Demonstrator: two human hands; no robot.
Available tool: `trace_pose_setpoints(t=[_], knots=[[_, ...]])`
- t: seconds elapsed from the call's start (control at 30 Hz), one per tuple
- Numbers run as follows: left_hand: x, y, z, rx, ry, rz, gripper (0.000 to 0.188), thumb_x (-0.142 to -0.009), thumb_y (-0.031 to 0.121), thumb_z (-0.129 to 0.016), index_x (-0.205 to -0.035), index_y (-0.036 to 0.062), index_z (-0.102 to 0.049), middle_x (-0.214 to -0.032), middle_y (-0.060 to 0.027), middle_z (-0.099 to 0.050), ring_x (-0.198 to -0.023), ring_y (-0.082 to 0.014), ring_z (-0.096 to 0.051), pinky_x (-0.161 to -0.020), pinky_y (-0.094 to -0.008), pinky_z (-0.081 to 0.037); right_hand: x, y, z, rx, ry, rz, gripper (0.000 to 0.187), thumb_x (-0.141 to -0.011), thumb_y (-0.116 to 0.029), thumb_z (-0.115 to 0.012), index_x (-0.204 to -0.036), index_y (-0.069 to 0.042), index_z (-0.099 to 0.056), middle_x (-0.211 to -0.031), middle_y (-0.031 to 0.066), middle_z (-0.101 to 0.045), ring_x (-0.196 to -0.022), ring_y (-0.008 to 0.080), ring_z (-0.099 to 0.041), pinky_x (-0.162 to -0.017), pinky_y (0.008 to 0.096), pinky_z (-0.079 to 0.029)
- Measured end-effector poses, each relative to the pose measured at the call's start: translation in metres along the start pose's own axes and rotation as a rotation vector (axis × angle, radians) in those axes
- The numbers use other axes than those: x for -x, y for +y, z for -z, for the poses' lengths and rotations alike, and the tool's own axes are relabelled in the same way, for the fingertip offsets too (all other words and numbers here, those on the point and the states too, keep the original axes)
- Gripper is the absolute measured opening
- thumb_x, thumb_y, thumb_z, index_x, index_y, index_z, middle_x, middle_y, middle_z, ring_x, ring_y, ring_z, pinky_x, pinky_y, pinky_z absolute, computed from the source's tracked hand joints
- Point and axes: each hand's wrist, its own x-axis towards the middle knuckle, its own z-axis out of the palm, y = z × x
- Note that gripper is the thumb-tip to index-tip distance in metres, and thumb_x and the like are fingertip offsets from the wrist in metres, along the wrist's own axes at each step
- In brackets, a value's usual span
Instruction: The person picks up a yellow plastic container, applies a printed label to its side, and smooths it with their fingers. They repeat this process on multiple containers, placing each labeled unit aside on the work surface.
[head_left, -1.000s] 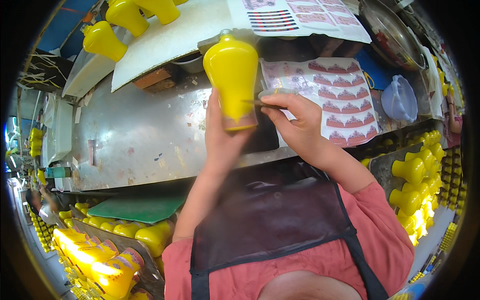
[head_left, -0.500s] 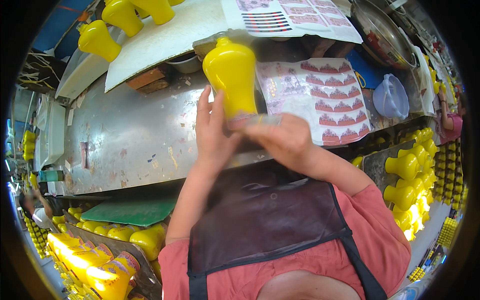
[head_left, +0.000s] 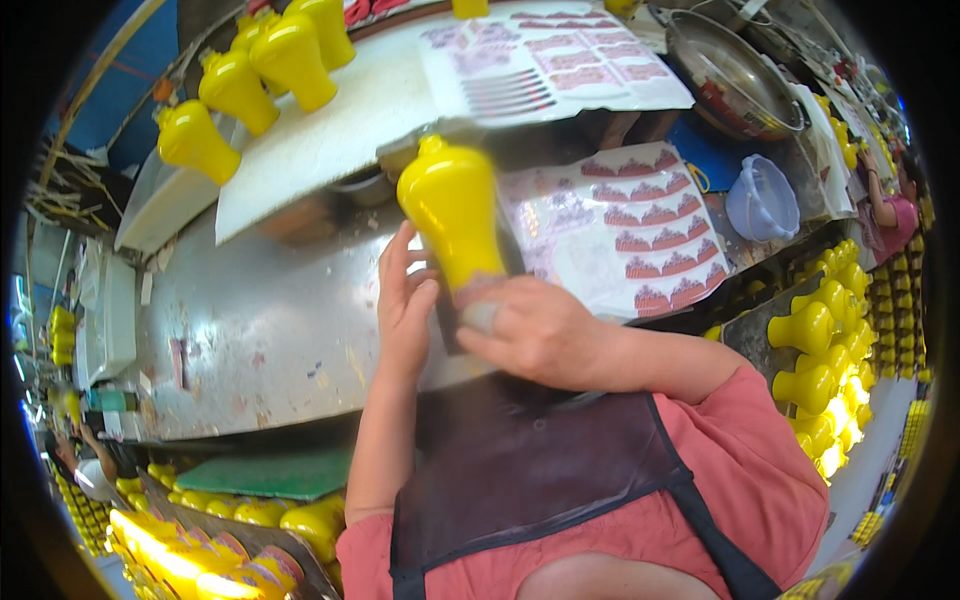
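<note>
A glossy yellow vase (head_left: 450,205) has its narrow neck pointing away from me and its lower end toward me. A pinkish-purple patterned band (head_left: 478,284) shows around that lower end. My left hand (head_left: 405,315) is beside the vase's left side, fingers stretched and apart; whether they touch it I cannot tell. My right hand (head_left: 545,332) is closed at the patterned end, with a small greyish piece at its fingers, blurred and too unclear to name. Right of the vase lies a white sheet (head_left: 560,265) with rows of red-and-purple printed decals.
Several yellow vases (head_left: 290,60) stand on a white board (head_left: 330,130) at the far left. Another printed sheet (head_left: 590,95) lies on it. A lavender basket (head_left: 762,200) and a large metal pan (head_left: 730,75) are at right. More vases (head_left: 805,330) fill racks below the metal table (head_left: 270,320).
My view has shifted, so the table and vases sit differently in the picture. My right hand has moved in against the vase's lower end, and my left fingers have spread more.
</note>
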Motion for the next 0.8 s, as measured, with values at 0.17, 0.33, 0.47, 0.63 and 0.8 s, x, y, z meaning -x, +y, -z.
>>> trace_pose_setpoints(t=[0.17, 0.33, 0.47, 0.63, 0.8], knots=[[-0.035, 0.000, -0.017, -0.137, 0.033, 0.021, 0.088, -0.093, 0.015, -0.060, -0.165, 0.0072, -0.010, -0.161, -0.0203, -0.028, -0.145, -0.0365, -0.036, -0.119, -0.0440, -0.033, -0.002, 0.005, -0.005, 0.081, -0.052, 0.006, 0.025, -0.078, -0.016, -0.064, -0.100, -0.008, -0.071, -0.078, 0.0041, -0.057, -0.079, 0.0245, -0.062, -0.075, 0.0382, -0.051], [-0.043, 0.005, -0.034, -0.060, 0.109, 0.136, 0.097, -0.089, 0.009, -0.068, -0.164, 0.0120, -0.007, -0.155, -0.0184, -0.038, -0.137, -0.0296, -0.046, -0.113, -0.0393, -0.040, 0.005, 0.048, 0.019, -0.433, -0.161, -0.434, 0.020, -0.089, -0.014, -0.064, -0.108, -0.014, -0.071, -0.090, 0.0101, -0.068, -0.093, 0.0310, -0.067, -0.082, 0.0410, -0.053], [-0.040, 0.008, -0.034, 0.133, 0.098, 0.252, 0.085, -0.086, 0.010, -0.067, -0.158, 0.0047, -0.024, -0.146, -0.0180, -0.046, -0.134, -0.0295, -0.049, -0.112, -0.0404, -0.040, 0.025, 0.121, 0.067, -0.574, 0.019, -1.023, 0.018, -0.093, -0.018, -0.067, -0.097, -0.002, -0.074, -0.093, 0.0037, -0.071, -0.087, 0.0112, -0.065, -0.082, 0.0288, -0.052], [-0.038, 0.001, -0.036, 0.134, 0.109, 0.235, 0.077, -0.087, 0.013, -0.063, -0.156, 0.0045, -0.029, -0.143, -0.0156, -0.048, -0.131, -0.0282, -0.049, -0.112, -0.0406, -0.038, 0.050, 0.195, 0.089, -0.068, 0.113, -1.122, 0.027, -0.093, -0.027, -0.062, -0.096, -0.004, -0.077, -0.083, 0.0159, -0.073, -0.077, 0.0286, -0.070, -0.074, 0.0387, -0.054], [-0.036, -0.007, -0.033, 0.071, 0.088, 0.187, 0.071, -0.095, 0.016, -0.061, -0.157, 0.0090, -0.028, -0.143, -0.0134, -0.049, -0.129, -0.0263, -0.052, -0.111, -0.0399, -0.042, 0.052, 0.262, 0.089, 0.479, -0.058, -0.917, 0.026, -0.096, -0.021, -0.057, -0.111, -0.015, -0.078, -0.097, 0.0200, -0.071, -0.094, 0.0379, -0.069, -0.081, 0.0454, -0.054]])
